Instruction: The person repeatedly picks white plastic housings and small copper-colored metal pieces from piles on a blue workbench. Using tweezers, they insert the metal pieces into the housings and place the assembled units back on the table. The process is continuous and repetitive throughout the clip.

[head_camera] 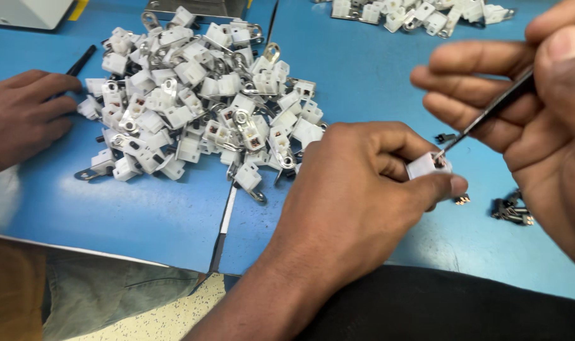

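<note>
White plastic connector housing (428, 165) sits pinched between thumb and forefinger of your left hand (357, 189), just right of the large pile of like housings (193, 101), too many to count. Keep it steady while your right hand (527, 107), fingers closed on one slim metal probe (490, 112), works its tip squarely into the opening. A co-worker's hand (22, 113) rests far left.

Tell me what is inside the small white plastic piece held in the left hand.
The tweezers' tip pokes into the white piece's opening. Its inside is hidden by the left hand's fingers and the tool.
</note>
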